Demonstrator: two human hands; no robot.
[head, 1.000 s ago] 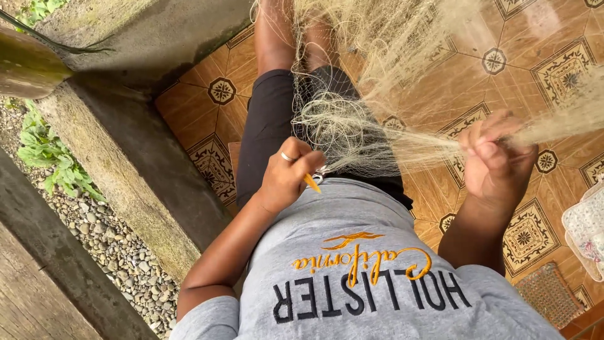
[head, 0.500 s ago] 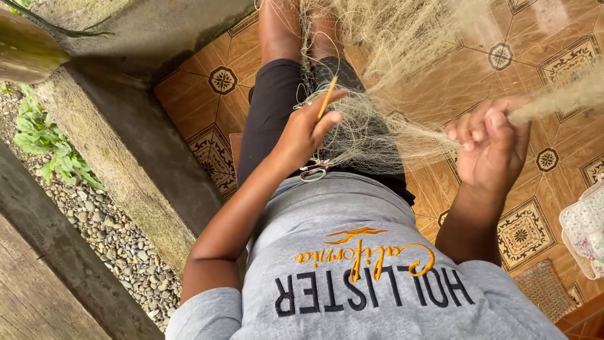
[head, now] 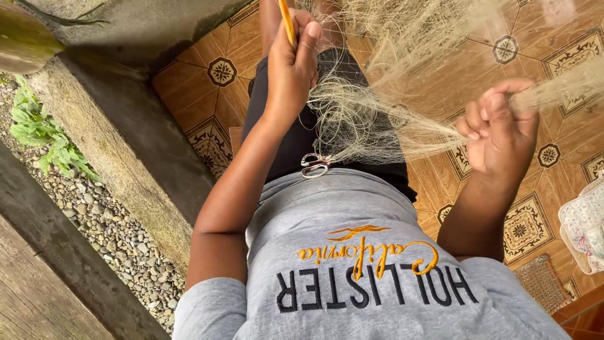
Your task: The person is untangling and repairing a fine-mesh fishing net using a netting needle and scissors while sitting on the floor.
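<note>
floor: brown patterned tiles (head: 434,82) with dark octagonal motifs, spread under the seated person.
ledge: a rough concrete kerb (head: 126,145) runs along the left edge of the tiles; beyond it lies gravel (head: 107,233) with a few green weeds (head: 41,132).
lower left: a weathered wooden plank (head: 38,296) cuts across the corner.
right edge: a pale floral cloth (head: 585,226) lies on the tiles, and a small woven mat (head: 541,283) sits near the bottom right.
clothing: a grey printed t-shirt (head: 352,252) fills the lower middle; black shorts (head: 302,138) cover the lap.
scissors: small scissors (head: 316,165) with metal loops rest on the lap, just at the hem of the shirt, touching the lowest strands of the netting.
net: a fine pale fishing net (head: 377,119) drapes from the top of the view over the lap and fans toward the right, hiding much of the shorts and tiles behind it.
left hand: the left hand (head: 292,63) is raised above the lap, fingers curled closed around a slim yellow netting needle (head: 287,22) that points up out of view; it sits just beside the net's left edge.
right hand: the right hand (head: 500,129) is clenched tight on a gathered bunch of the net, which stretches taut from the fist toward the upper right and back toward the lap.
</note>
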